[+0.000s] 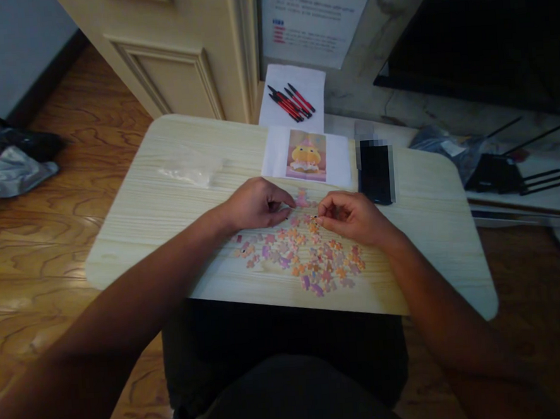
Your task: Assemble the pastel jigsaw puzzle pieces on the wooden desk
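Several small pink, orange and purple jigsaw pieces (306, 258) lie scattered on a pale wooden table (166, 204). My left hand (256, 204) rests just above the pile, fingertips pinching at a pink joined piece (302, 199). My right hand (351, 216) sits beside it, thumb and forefinger closed on a small jigsaw piece (315, 218). A printed picture of a yellow duck figure (306, 155) lies on white paper behind both hands.
A black phone (375, 171) lies right of the picture. A clear plastic bag (190, 172) sits on the table's left. Red and black pens (291, 101) rest on paper beyond the table. Dark bags (6, 163) lie on the wood floor at left.
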Tool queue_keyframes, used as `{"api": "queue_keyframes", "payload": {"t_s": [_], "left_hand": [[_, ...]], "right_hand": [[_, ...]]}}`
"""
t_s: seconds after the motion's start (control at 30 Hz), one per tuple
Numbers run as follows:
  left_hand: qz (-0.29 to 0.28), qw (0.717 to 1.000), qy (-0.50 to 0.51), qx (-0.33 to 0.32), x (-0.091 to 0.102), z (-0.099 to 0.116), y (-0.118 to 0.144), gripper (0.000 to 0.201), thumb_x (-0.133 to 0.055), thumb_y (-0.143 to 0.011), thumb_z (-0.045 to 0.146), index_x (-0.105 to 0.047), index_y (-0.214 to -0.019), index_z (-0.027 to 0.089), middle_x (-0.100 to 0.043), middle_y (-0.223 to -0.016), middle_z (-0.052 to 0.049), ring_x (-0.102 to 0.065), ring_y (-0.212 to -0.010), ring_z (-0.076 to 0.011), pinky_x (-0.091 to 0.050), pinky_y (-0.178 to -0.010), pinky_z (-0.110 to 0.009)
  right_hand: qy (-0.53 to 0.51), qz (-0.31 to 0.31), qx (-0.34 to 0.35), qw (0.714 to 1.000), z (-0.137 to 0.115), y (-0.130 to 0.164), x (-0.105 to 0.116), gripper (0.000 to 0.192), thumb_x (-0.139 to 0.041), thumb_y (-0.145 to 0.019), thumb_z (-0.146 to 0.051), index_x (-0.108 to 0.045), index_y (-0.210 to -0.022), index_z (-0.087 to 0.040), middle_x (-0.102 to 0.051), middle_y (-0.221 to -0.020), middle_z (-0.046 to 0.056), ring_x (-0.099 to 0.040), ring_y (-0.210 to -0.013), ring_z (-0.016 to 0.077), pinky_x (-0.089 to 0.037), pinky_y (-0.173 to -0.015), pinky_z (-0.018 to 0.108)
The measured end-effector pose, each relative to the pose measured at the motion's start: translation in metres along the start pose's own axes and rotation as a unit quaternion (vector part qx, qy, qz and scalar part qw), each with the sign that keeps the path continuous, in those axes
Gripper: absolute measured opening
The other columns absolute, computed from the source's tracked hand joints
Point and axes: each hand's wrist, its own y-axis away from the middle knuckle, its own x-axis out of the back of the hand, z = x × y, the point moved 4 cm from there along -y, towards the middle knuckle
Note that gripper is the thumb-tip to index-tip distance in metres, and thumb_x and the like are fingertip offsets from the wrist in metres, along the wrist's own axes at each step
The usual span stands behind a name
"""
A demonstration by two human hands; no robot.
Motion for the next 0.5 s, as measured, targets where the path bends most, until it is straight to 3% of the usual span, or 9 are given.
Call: {"api": "queue_keyframes", "payload": {"t_s": [0.5], "left_hand": [[0.028, 0.998, -0.062, 0.01, 0.0027, -0.007, 0.0001, 0.026, -0.063, -0.089, 0.024, -0.088, -0.094, 0.017, -0.078, -0.07, -0.002, -0.062, -0.055, -0.0111, -0.044, -0.057, -0.025]], "right_hand": [[0.031, 0.08, -0.018, 0.996, 0.0053, -0.0038, 0.0084, 0.01, -0.077, -0.095, -0.031, -0.072, -0.091, -0.022, -0.069, -0.09, 0.002, -0.063, -0.077, 0.0171, -0.049, -0.066, 0.031]]}}
